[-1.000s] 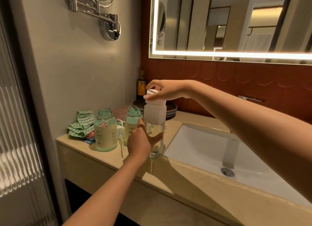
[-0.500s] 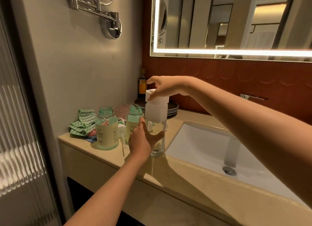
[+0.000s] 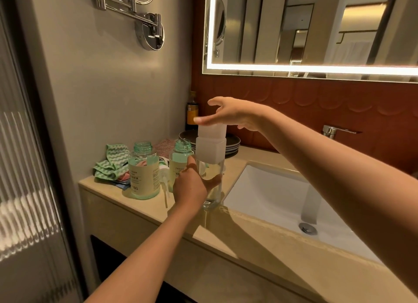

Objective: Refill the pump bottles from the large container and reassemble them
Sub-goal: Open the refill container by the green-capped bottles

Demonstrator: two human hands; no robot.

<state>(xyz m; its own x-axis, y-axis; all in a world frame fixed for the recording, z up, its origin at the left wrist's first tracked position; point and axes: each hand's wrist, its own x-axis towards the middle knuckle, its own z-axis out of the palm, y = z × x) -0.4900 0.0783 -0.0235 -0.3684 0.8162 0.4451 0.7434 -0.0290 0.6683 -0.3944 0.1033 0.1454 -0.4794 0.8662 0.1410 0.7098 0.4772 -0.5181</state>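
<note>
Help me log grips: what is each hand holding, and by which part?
Left hand grips the clear bottle around its body; right hand holds nothing, straight fingers resting on the white pump top.

The left hand (image 3: 192, 186) extended from a bare forearm low in view, its fingers curled in a grip round the clear glass bottle (image 3: 214, 196). The right hand (image 3: 234, 114) hovered higher, wrist bent, fingers straight and spread.

A single wide-angle view, worn on the head, looks forward and down at close range over the bench (image 3: 106, 188), centred on the bottle (image 3: 214, 170). It faces the left wall corner, sink (image 3: 271, 194) at right, mirror (image 3: 316, 26) cut off above.
</note>
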